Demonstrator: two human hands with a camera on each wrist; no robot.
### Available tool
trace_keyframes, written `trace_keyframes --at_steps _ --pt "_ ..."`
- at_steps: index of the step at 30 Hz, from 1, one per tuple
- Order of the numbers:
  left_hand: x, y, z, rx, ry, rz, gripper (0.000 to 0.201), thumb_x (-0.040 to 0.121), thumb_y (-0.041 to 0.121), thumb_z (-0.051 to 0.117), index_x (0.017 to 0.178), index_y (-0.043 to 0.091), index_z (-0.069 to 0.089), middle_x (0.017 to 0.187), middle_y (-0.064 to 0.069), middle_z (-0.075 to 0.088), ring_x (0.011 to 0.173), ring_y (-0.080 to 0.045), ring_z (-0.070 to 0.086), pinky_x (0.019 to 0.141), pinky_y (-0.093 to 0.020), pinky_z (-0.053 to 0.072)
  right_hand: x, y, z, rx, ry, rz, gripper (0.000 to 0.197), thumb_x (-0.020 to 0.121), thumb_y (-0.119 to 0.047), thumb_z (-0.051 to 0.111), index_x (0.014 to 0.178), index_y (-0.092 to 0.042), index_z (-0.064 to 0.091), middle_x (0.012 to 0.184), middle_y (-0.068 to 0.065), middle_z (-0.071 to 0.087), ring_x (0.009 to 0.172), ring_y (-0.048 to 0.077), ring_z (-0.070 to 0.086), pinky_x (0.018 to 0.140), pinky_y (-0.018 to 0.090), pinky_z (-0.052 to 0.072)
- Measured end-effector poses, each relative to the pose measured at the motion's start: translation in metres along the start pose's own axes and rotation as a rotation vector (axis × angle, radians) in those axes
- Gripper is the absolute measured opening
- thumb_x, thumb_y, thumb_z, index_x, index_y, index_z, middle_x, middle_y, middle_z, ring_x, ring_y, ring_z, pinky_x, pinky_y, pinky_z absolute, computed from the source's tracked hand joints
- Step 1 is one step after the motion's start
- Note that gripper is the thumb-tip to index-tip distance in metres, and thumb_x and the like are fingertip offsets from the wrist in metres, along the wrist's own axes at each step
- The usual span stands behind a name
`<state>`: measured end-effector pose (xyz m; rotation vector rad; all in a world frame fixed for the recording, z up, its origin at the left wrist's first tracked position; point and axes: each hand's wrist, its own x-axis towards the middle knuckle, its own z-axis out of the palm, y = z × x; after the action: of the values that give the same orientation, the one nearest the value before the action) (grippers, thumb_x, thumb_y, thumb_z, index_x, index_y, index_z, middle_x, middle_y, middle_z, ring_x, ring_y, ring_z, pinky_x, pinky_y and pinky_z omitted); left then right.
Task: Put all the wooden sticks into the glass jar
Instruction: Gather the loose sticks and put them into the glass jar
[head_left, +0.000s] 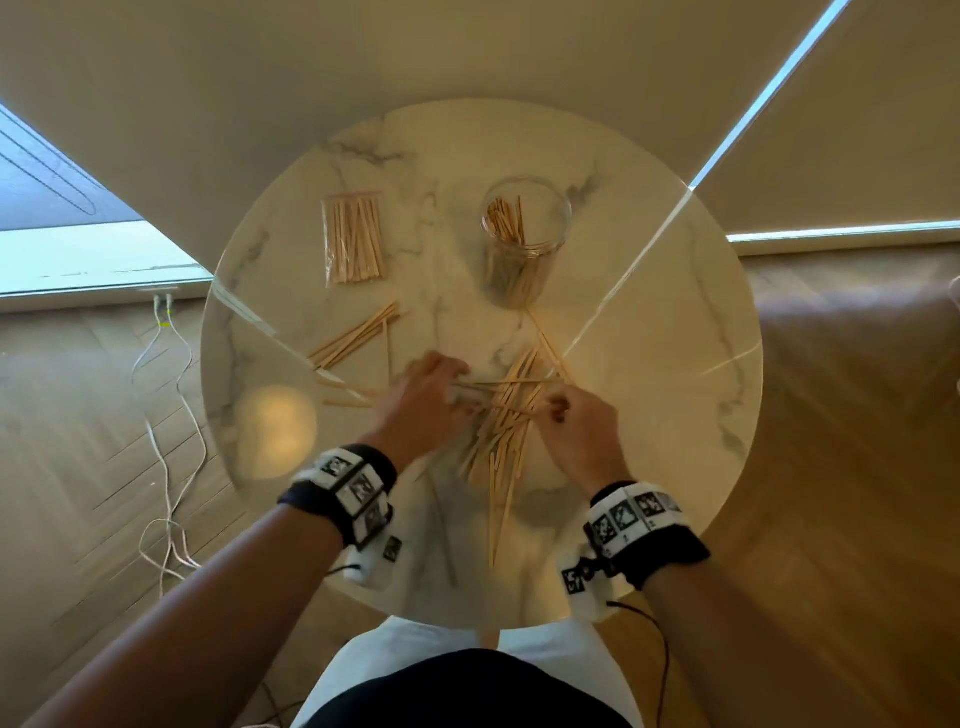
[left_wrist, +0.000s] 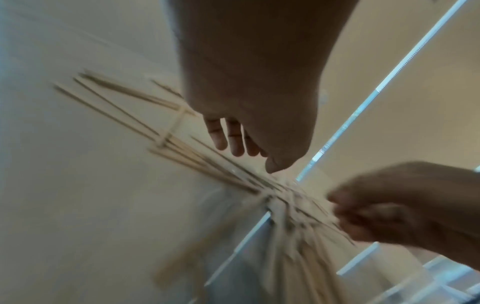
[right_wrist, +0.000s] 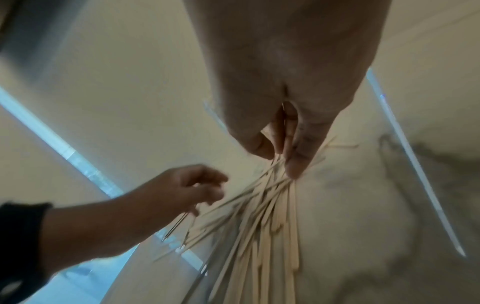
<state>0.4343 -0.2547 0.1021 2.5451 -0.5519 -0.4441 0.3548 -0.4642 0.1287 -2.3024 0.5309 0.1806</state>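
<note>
A glass jar (head_left: 524, 223) stands upright at the back of the round marble table (head_left: 675, 364), with several wooden sticks inside. A loose pile of sticks (head_left: 506, 431) lies at the front centre. My right hand (head_left: 558, 410) pinches a few sticks at the pile's right side; the right wrist view shows sticks (right_wrist: 270, 205) between thumb and fingers (right_wrist: 296, 162). My left hand (head_left: 436, 384) hovers at the pile's left with curled fingers, and a few sticks run sideways through or under it (right_wrist: 182, 222). Its grip is blurred in the left wrist view (left_wrist: 254, 158).
A clear packet of sticks (head_left: 353, 239) lies at the back left. A small loose bunch (head_left: 358, 332) lies in front of it. Single sticks (head_left: 493, 519) reach toward the table's near edge. White cables (head_left: 166, 415) trail on the wooden floor to the left.
</note>
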Motion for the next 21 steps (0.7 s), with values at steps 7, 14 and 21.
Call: trace_keyframes --at_steps 7,14,21 --pt "0.026 -0.083 -0.059 0.194 0.040 -0.482 0.071 0.084 0.068 0.042 0.140 0.024 0.047 0.145 -0.012 0.044 0.135 -0.040 0.039 0.109 -0.057 0.041 0.048 0.015 -0.019 -0.173 -0.100 0.155 0.044 0.094 -0.022 0.062 0.135 -0.007 0.054 0.139 0.018 0.042 0.125 0.040 0.048 0.107 0.045 0.043" --pt "0.000 -0.020 -0.022 0.080 0.001 -0.248 0.039 0.093 0.029 0.060 0.123 0.005 0.058 0.120 -0.021 0.058 0.109 -0.046 0.057 0.093 -0.055 0.049 0.021 -0.004 0.024 -0.059 -0.216 -0.001 0.040 0.097 -0.021 0.061 0.134 -0.007 0.058 0.130 0.008 0.043 0.111 0.025 0.059 0.104 0.038 0.052" --pt "-0.020 -0.012 -0.010 -0.027 -0.083 -0.182 0.048 0.095 0.045 0.055 0.130 0.012 0.058 0.125 -0.010 0.061 0.113 -0.032 0.062 0.097 -0.044 0.053 -0.015 0.002 -0.001 -0.046 -0.140 -0.110 0.035 0.094 -0.017 0.068 0.128 -0.014 0.060 0.121 -0.002 0.045 0.105 0.013 0.053 0.090 0.024 0.044"
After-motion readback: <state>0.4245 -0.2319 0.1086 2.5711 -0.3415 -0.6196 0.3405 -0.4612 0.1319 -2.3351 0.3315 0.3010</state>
